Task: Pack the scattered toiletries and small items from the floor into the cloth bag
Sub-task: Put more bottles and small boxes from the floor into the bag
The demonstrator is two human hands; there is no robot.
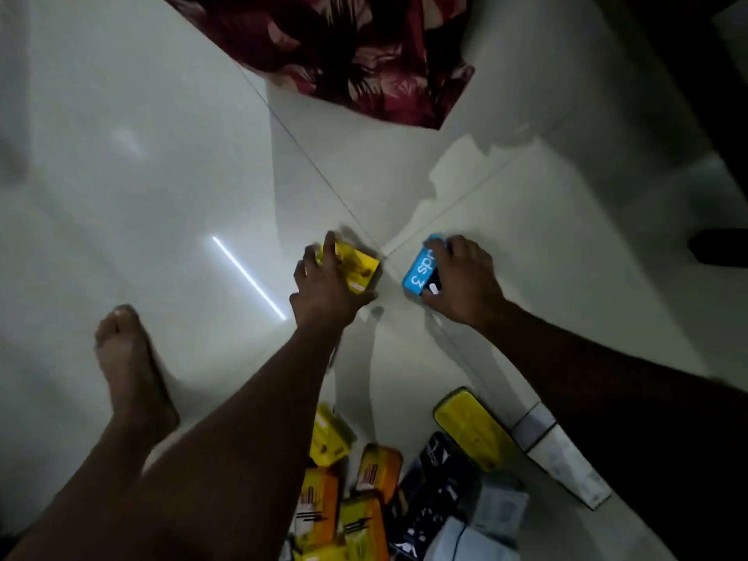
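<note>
- Head view: lift both boxes straight up off the floor point(162, 196), each secure in its grip, before carrying them to the dark red floral cloth point(356, 54) lying well ahead of the hands, probably the bag.
- The left hand point(328, 293) reaches forward, fingers curled over a yellow box point(360, 267).
- Just beside it, the right hand point(461, 281) clasps a blue box point(419, 273) from above.
- More packets point(356, 500) lie behind the hands.

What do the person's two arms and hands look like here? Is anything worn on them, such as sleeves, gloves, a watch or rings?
Both arms are bare from the frame edge down to the wrist: no sleeves show. The left hand and the right hand wear no gloves. No watch, bracelet or band shows on either wrist. The picture is dim and slightly blurred, so small rings cannot be ruled out.
</note>
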